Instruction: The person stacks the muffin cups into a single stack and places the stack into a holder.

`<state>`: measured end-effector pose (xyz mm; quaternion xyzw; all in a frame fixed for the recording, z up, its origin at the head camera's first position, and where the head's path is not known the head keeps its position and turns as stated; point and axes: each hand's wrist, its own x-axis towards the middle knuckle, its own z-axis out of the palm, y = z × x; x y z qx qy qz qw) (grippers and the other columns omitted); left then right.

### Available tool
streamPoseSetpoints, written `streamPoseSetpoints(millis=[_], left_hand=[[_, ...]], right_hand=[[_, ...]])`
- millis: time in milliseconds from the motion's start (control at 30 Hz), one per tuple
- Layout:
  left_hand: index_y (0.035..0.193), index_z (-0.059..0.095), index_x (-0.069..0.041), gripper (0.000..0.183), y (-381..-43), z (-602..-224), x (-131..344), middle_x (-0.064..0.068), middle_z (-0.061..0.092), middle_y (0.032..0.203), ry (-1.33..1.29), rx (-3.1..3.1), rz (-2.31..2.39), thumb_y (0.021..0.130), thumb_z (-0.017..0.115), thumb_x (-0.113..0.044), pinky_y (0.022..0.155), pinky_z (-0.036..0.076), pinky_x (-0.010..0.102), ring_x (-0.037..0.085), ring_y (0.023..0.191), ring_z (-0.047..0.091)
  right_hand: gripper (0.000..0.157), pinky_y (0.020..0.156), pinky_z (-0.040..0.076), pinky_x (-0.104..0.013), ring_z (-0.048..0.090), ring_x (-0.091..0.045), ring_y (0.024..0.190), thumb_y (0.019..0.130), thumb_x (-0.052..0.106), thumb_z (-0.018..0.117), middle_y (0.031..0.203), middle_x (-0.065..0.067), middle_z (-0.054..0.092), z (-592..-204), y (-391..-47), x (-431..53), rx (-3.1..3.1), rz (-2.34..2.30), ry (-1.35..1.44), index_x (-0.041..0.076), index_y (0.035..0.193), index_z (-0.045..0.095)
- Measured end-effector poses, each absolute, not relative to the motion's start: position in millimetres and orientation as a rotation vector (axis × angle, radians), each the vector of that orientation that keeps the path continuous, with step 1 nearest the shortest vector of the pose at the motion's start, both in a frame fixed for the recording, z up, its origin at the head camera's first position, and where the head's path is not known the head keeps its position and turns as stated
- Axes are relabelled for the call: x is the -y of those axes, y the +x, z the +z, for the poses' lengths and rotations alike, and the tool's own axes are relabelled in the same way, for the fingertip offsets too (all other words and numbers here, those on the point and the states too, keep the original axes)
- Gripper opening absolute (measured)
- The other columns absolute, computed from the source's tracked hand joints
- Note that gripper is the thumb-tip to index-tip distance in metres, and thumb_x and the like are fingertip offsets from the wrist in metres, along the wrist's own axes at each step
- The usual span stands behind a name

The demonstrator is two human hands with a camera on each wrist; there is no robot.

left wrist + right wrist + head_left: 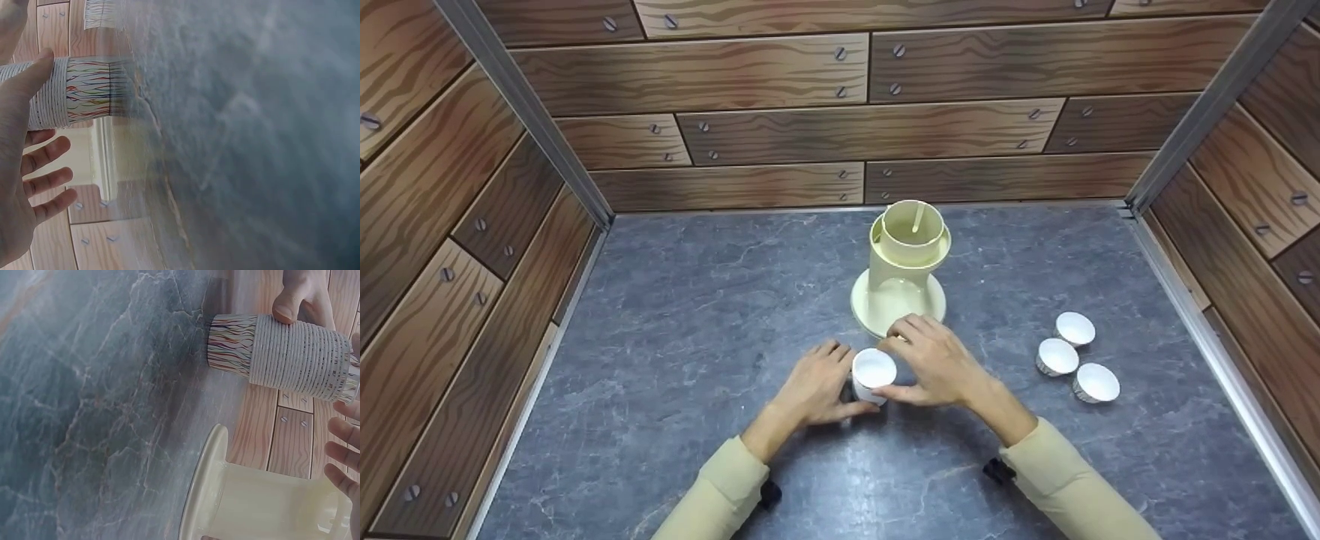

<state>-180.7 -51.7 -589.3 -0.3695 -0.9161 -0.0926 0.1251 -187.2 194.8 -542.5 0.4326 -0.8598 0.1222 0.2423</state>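
Observation:
A tall stack of nested paper cups (298,354) stands upright in front of me, its rims white and the lowest cup's wall printed with coloured wavy lines. My left hand (817,382) grips the stack from the left, thumb on the near side. At the top, my right hand (937,364) pinches the uppermost paper cup (874,364) by its rim, thumb near and fingers far. In the right wrist view some of that cup's printed wall shows above the packed rims. Just behind the hands stands a cream plastic stand (900,289) with a round base and an open cylinder on top.
Three single paper cups stand upright in a cluster at the right: a far one (1075,329), a left one (1057,357) and a near one (1096,383). Wood-patterned panels (780,135) enclose the dark marbled tabletop (697,300) at the back and sides.

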Motion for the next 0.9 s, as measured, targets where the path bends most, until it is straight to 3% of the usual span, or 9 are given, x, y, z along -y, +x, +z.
streamPoseSetpoints(millis=[900], left_hand=[[0.119,0.064,-0.013,0.074,-180.4,-590.5,52.2,0.003,0.071,0.111,-1.09,2.628,-0.271,0.082,0.072,-0.077,0.088,0.06,0.039,0.022,0.105,0.066]], right_hand=[[0.061,0.085,0.053,-0.036,0.062,-0.019,0.098,0.085,0.074,0.069,0.105,0.0,0.067,-552.5,-187.0,-194.7,2.378,0.306,1.181,0.018,0.112,0.072]])
